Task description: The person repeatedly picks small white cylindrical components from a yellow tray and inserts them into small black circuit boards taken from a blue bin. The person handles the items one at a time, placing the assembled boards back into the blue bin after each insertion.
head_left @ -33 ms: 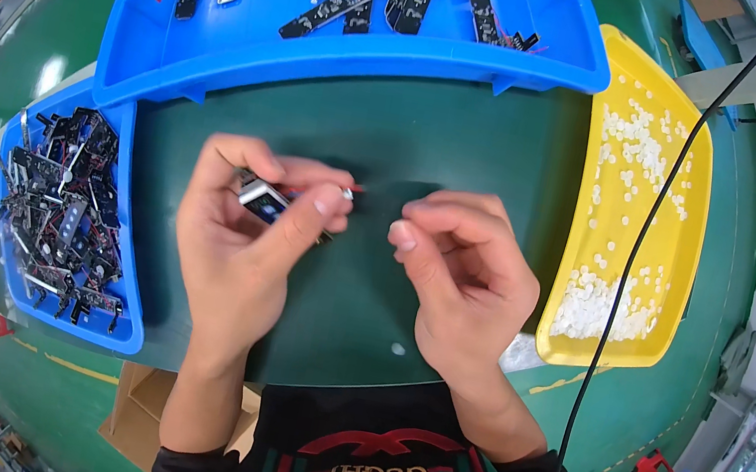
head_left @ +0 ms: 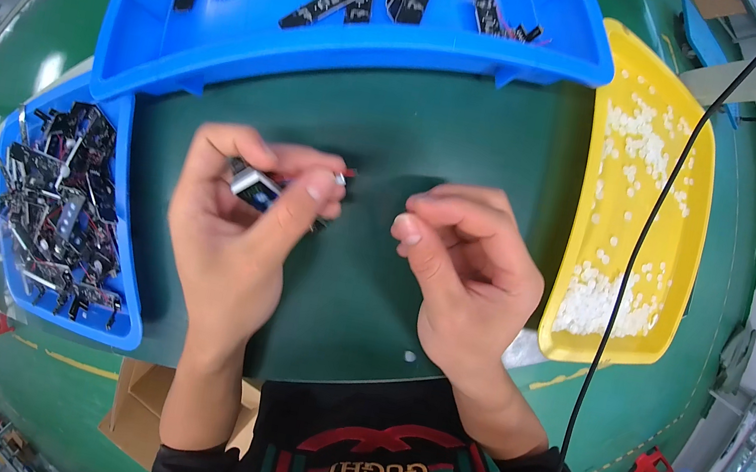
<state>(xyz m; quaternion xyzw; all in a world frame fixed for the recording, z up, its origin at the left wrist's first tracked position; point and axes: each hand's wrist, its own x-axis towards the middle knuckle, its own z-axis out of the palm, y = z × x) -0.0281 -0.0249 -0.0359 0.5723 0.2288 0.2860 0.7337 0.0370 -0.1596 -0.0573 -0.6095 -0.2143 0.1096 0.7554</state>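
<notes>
Fingers pinched on both hands — small part held over the green mat.

Left hand [head_left: 239, 222] grips a small black-and-silver component [head_left: 253, 184] between thumb and fingertips, a thin red wire [head_left: 347, 173] poking out toward the right. Right hand [head_left: 464, 261] sits just beside it, thumb and forefinger closed together, though whether they hold anything I cannot tell. Nothing has shifted from the frame at the same instant — same grip, same gap between the hands, so the work is mid-handling. Far side: big blue tray [head_left: 231, 38] of dark parts; left, a second blue bin [head_left: 120, 221]; right, a yellow tray [head_left: 689, 250] of white bits.
</notes>
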